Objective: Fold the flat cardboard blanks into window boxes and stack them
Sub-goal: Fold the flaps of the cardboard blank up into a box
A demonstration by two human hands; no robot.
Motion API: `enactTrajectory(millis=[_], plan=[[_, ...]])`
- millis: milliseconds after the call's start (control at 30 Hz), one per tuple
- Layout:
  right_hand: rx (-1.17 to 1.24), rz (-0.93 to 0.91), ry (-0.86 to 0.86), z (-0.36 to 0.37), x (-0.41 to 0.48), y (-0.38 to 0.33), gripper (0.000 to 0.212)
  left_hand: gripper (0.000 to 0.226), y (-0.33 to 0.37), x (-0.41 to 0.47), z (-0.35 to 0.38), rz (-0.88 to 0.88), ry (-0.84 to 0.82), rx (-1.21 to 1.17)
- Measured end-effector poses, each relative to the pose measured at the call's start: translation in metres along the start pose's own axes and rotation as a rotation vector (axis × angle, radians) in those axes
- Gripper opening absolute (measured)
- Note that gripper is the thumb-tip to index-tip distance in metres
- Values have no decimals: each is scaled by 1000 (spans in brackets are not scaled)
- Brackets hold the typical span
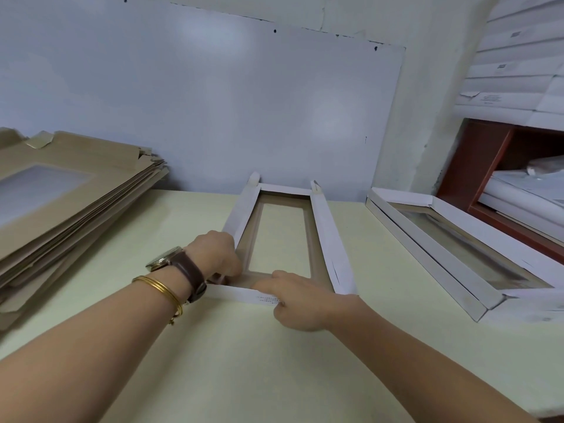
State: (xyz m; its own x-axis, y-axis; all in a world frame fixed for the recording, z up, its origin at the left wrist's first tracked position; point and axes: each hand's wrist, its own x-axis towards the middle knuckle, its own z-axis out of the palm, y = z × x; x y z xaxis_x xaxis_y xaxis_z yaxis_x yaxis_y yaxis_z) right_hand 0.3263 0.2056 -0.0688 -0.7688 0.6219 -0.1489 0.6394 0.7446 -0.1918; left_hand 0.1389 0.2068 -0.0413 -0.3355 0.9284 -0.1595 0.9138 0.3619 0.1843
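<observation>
Right of the tan stack of flat cardboard blanks (76, 203), a half-folded white cardboard window box (329, 236) is lying. The left hand (213, 254) is pinching its near corner with curled fingers. The right hand (302, 300) is clamping the near wall, apparently to lock it upright.

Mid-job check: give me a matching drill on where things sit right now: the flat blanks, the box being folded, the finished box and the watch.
Things:
1. flat blanks
2. half-folded box
3. finished box
4. watch

Places:
A. on the left wrist
B. right side of the table
C. piled on the table's left side
D. centre of the table, gripped by the left hand and right hand

Pairs: 1-C, 2-D, 3-B, 4-A
</observation>
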Motion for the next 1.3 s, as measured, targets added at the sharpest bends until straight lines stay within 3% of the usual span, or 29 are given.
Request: enactTrajectory(millis=[267,567,700,933,1067,1300], plan=[[-4,18,-10,0,0,0,43,9,7,0,3,13,19,128],[8,16,-12,1,-1,-2,33,18,5,0,6,26,65,135],[10,18,-16,-1,-2,-3,38,17,4,0,4,26,68,119],[-2,24,-17,-2,-2,-3,36,18,-4,1,-1,24,-38,3],[-2,18,-9,-3,-3,-4,39,6,-8,-1,-7,1,-87,-69],[4,12,-5,-3,-1,-3,39,21,-8,-5,-16,9,-221,-160]])
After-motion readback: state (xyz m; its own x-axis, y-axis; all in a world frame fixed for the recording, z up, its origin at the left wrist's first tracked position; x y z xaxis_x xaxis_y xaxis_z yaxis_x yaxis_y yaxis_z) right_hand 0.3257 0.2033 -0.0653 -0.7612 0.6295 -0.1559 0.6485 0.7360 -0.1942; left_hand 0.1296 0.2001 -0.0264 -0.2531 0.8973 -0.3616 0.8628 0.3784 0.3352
